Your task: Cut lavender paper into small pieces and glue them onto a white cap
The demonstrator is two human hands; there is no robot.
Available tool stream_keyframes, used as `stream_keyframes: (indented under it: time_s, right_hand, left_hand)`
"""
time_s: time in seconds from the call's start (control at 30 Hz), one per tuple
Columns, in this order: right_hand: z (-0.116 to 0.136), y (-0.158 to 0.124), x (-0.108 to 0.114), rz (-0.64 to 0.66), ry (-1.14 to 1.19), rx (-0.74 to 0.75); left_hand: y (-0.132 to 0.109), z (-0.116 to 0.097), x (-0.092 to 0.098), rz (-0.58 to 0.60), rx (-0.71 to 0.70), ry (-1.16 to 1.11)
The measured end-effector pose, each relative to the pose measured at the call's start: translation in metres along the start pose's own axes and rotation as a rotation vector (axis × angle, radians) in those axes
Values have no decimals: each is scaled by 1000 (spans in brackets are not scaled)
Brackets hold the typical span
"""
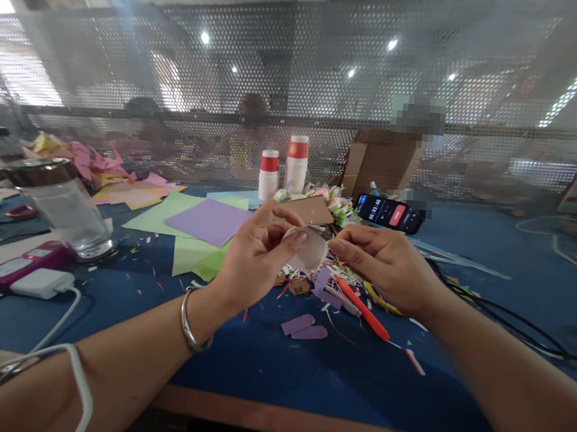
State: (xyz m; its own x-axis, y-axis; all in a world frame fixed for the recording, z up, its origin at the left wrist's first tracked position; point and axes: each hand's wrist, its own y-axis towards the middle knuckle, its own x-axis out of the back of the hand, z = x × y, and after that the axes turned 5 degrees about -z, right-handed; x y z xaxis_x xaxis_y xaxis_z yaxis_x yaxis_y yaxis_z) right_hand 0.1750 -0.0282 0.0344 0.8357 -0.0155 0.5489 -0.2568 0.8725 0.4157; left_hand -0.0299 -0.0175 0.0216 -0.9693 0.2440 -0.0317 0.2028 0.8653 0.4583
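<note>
My left hand (260, 254) is closed on a white round paper piece (310, 252), with the thumb flat across its face. At the disc's right edge my right hand (382, 260) is pinched; whatever sits between its fingertips is too small to make out. Below the hands lie two purple paper strips with rounded ends (304, 328) and an orange-red pen-like tool (361, 307). Paper scraps (348, 274) are heaped under and behind the fingers. A brown cardboard piece (311, 210) shows just beyond my left hand.
Purple paper (208, 221) and green sheets (156, 212) lie left. A glass mug (64, 205) and white charger (43, 283) stand further left. Behind are stacked paper cups (296, 167), a phone (388, 212) and a cardboard box (383, 160). Black cables (510, 317) cross the right.
</note>
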Motion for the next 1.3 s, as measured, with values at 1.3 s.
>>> stream_keyframes:
  time_s: [1.3]
  right_hand:
    - [1, -5, -3, -113, -229, 131]
  left_hand:
    - [0, 8, -3, -22, -94, 85]
